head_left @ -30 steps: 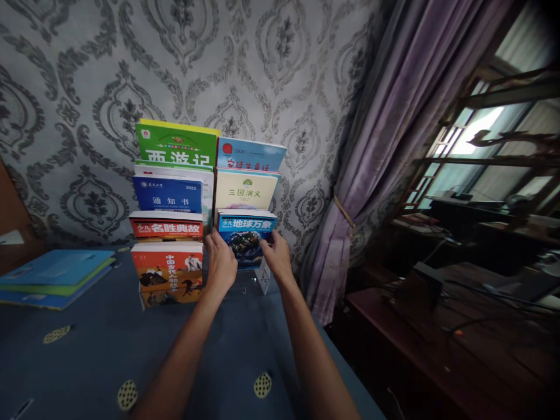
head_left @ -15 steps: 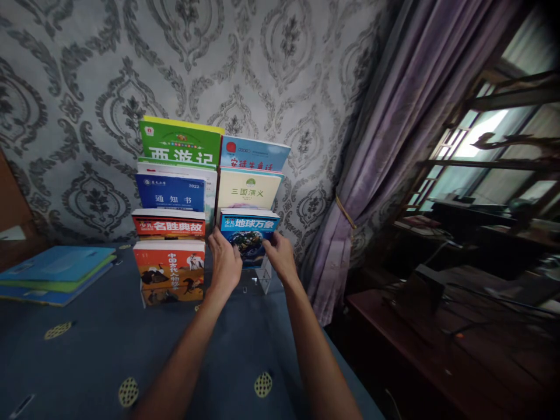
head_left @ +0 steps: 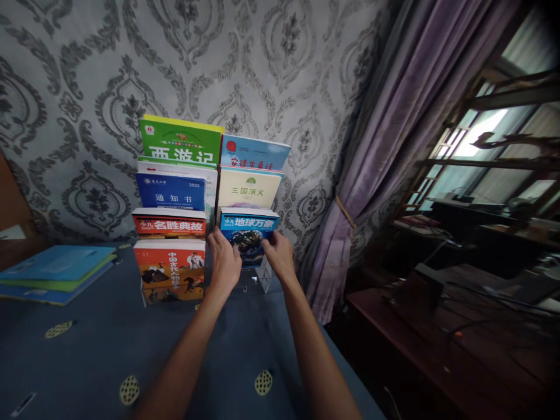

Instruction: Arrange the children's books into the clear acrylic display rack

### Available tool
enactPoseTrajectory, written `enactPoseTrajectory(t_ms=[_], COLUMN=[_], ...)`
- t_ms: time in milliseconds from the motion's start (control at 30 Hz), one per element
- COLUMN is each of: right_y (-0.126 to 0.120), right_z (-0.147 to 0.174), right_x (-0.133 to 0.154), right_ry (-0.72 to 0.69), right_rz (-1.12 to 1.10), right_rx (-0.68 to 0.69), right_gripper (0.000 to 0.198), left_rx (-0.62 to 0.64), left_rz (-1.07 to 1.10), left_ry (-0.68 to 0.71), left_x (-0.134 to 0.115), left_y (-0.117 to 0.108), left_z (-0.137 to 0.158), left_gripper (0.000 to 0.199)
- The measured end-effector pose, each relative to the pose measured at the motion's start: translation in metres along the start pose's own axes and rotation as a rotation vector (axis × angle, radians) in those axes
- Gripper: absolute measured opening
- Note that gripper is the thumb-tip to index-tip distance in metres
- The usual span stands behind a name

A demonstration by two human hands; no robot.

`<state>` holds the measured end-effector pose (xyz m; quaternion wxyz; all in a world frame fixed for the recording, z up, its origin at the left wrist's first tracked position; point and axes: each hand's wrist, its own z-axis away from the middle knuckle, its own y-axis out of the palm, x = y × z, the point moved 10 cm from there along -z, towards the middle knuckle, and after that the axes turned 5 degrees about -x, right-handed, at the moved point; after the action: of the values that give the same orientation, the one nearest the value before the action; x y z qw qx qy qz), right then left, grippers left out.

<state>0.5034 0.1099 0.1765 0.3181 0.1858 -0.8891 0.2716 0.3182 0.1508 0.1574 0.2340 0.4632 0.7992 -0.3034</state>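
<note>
A blue book with a globe on its cover [head_left: 248,240] stands upright in the right column of a clear tiered stand [head_left: 265,276]. My left hand [head_left: 224,256] grips its left edge and my right hand [head_left: 280,254] its right edge, thumbs towards the front. The fingers behind the book are hidden. Behind it rise a cream book [head_left: 249,189] and a light blue book [head_left: 255,153]. In the left column, from front to back, stand an orange book [head_left: 170,269], a red-topped book [head_left: 170,226], a dark blue booklet [head_left: 170,191] and a green book [head_left: 181,140].
A stack of blue and green books or folders [head_left: 61,262] lies on the dark blue cloth [head_left: 87,356] at the left. Patterned wallpaper stands behind the books. To the right hang a purple curtain [head_left: 385,146] and a dark reddish table [head_left: 420,332] with cables.
</note>
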Motion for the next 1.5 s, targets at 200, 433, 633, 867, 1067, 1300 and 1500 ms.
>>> enactPoseTrajectory(t_ms=[200, 433, 633, 867, 1067, 1300, 1500], right_y=[-0.001, -0.001, 0.0, -0.001, -0.005, -0.027, -0.066], right_z=[0.001, 0.001, -0.001, -0.003, -0.004, -0.009, -0.003], right_x=[0.0, -0.001, -0.001, -0.003, -0.003, -0.017, 0.008], right_ry=[-0.013, 0.0, -0.007, -0.006, -0.007, 0.079, 0.036], right_rz=[0.012, -0.003, -0.046, -0.097, -0.14, -0.257, -0.338], right_rx=[-0.037, -0.032, 0.013, 0.04, 0.035, -0.118, -0.337], right_gripper=[0.018, 0.017, 0.02, 0.024, 0.03, 0.042, 0.031], left_rx=[-0.004, 0.008, -0.001, -0.004, -0.026, -0.068, 0.128], left_rz=[0.018, 0.001, 0.021, 0.032, 0.044, -0.04, -0.057], left_ry=[0.0, -0.005, -0.024, -0.01, 0.016, 0.136, 0.814], left_x=[-0.001, -0.001, 0.004, 0.003, -0.003, -0.046, -0.114], left_y=[-0.004, -0.004, 0.0, 0.003, -0.004, -0.02, -0.029], left_z=[-0.001, -0.002, -0.001, 0.003, 0.005, 0.023, 0.112], left_gripper=[0.059, 0.058, 0.066, 0.07, 0.067, 0.073, 0.062])
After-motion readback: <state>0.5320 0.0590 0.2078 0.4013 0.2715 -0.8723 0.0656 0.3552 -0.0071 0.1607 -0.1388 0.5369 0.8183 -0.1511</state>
